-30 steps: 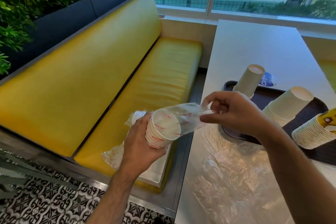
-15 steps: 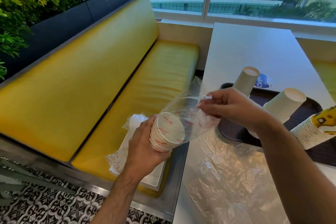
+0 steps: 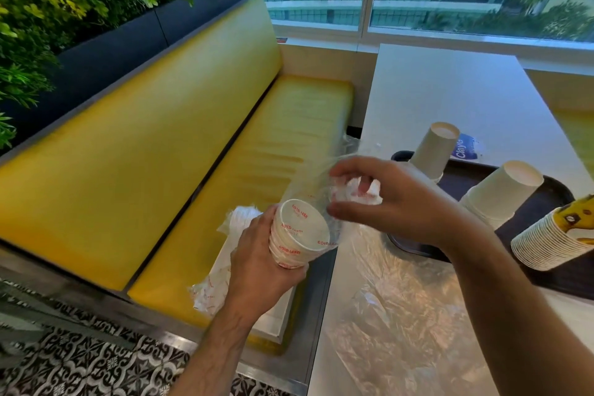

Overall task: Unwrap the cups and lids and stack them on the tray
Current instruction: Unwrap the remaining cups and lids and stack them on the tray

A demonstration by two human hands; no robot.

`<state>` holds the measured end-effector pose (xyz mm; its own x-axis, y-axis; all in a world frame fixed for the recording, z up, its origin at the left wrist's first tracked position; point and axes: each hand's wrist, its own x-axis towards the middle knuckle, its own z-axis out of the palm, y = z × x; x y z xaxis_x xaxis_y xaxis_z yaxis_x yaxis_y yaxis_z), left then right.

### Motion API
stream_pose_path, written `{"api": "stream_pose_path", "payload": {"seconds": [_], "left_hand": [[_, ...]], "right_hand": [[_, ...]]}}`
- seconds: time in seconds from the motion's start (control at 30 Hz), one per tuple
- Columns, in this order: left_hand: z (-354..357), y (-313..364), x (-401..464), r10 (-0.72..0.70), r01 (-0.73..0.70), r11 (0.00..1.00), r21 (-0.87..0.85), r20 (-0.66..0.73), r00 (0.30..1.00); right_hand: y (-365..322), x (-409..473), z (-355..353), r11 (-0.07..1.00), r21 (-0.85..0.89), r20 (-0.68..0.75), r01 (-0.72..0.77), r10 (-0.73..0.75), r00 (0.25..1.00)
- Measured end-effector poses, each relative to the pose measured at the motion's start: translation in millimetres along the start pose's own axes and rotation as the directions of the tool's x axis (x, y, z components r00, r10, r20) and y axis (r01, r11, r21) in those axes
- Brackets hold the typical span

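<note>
My left hand [image 3: 257, 270] grips a stack of white lids [image 3: 297, 233] still inside a clear plastic wrap with red print. Just right of the stack, my right hand [image 3: 395, 202] pinches the bunched end of that plastic wrap [image 3: 356, 190] between its fingers. The dark tray [image 3: 553, 199] sits on the white table at the right. On it stand two upside-down stacks of paper cups [image 3: 435, 148] [image 3: 503, 191]. A third cup stack [image 3: 546, 241] lies on its side at the right edge.
A loose sheet of clear plastic [image 3: 395, 309] covers the near part of the white table [image 3: 446, 87]. The yellow bench [image 3: 225, 151] runs along the left, with more wrapped packages and a white box [image 3: 276, 315] on its near end. A patterned floor lies below.
My right hand has gathered the wrap's end into a bunch and pulled it up and to the right. The lid stack in my left hand has tilted slightly. The camera has shifted a little.
</note>
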<state>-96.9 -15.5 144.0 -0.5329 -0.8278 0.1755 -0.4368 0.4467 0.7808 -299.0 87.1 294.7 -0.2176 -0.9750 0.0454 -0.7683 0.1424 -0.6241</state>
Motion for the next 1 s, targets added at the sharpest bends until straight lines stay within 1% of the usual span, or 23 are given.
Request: {"api": "stream_pose_path", "payload": {"seconds": [0.03, 0.07, 0.13, 0.2, 0.27, 0.33, 0.4, 0.47, 0.5, 0.53, 0.57, 0.6, 0.63, 0.67, 0.7, 0.73, 0.77, 0.83, 0.93, 1.0], "left_hand": [[0, 2, 1, -0.005, 0.005, 1.0, 0.001, -0.008, 1.0], [0, 4, 1, -0.01, 0.01, 1.0, 0.004, -0.018, 1.0], [-2, 5, 1, -0.019, 0.02, 1.0, 0.01, -0.037, 0.999], [-2, 6, 0, -0.026, 0.026, 1.0, 0.01, -0.052, 0.998], [-1, 7, 0, -0.033, 0.034, 0.999, 0.014, -0.061, 0.998], [0, 9, 0, -0.063, 0.059, 0.997, -0.039, -0.093, 0.994], [-1, 10, 2, -0.1, 0.086, 0.99, -0.113, -0.123, 0.987], [-2, 12, 4, -0.098, 0.077, 0.986, -0.151, -0.137, 0.986], [-2, 15, 5, -0.087, 0.063, 0.985, -0.161, -0.146, 0.985], [-2, 19, 6, -0.081, 0.053, 0.984, -0.172, -0.158, 0.984], [-3, 24, 7, -0.08, 0.047, 0.981, -0.187, -0.175, 0.981], [-3, 31, 8, -0.078, 0.038, 0.978, -0.205, -0.194, 0.978], [-4, 40, 9, -0.078, 0.028, 0.974, -0.226, -0.217, 0.973], [-4, 51, 11, -0.077, 0.015, 0.968, -0.251, -0.24, 0.968], [-3, 63, 12, -0.072, -0.004, 0.961, -0.277, -0.263, 0.962], [-1, 74, 14, -0.066, -0.022, 0.954, -0.298, -0.282, 0.957], [3, 85, 16, -0.061, -0.037, 0.948, -0.315, -0.297, 0.953], [11, 103, 19, -0.045, -0.063, 0.94, -0.335, -0.307, 0.951], [23, 122, 20, -0.014, -0.084, 0.931, -0.354, -0.265, 0.964], [30, 134, 18, 0.023, -0.096, 0.921, -0.378, -0.193, 0.981]], "right_hand": [[0, 1, 0, 0.999, -0.031, 0.018, 0.015, -0.014, 1.0], [0, 1, -3, 0.997, -0.063, 0.0, 0.039, -0.039, 0.999], [-1, -1, -11, 0.988, -0.129, -0.049, 0.081, -0.088, 0.995], [0, -4, -20, 0.981, -0.175, -0.082, 0.086, -0.102, 0.991], [4, -8, -25, 0.978, -0.186, -0.142, 0.094, -0.122, 0.982], [9, -14, -30, 0.98, -0.137, -0.265, 0.146, -0.178, 0.948], [13, -22, -34, 0.973, -0.045, -0.384, 0.227, -0.227, 0.895], [20, -26, -34, 0.963, 0.091, -0.457, 0.254, -0.186, 0.869], [24, -26, -31, 0.96, 0.17, -0.459, 0.222, -0.122, 0.88], [28, -24, -24, 0.953, 0.256, -0.426, 0.163, -0.04, 0.904], [31, -23, -15, 0.939, 0.332, -0.351, 0.088, 0.036, 0.936], [35, -22, -4, 0.926, 0.378, -0.235, 0.007, 0.088, 0.968], [36, -21, 10, 0.921, 0.385, -0.103, -0.069, 0.117, 0.988], [36, -20, 25, 0.921, 0.372, 0.016, -0.12, 0.124, 0.992], [35, -20, 41, 0.917, 0.372, 0.095, -0.142, 0.114, 0.989], [32, -20, 55, 0.903, 0.408, 0.131, -0.135, 0.088, 0.987], [28, -20, 66, 0.874, 0.473, 0.125, -0.112, 0.059, 0.99], [24, -18, 81, 0.811, 0.585, 0.031, -0.033, 0.018, 0.999], [31, -14, 82, 0.773, 0.63, -0.165, 0.075, 0.039, 0.986], [40, -14, 74, 0.763, 0.639, -0.235, 0.093, 0.078, 0.969]]}}
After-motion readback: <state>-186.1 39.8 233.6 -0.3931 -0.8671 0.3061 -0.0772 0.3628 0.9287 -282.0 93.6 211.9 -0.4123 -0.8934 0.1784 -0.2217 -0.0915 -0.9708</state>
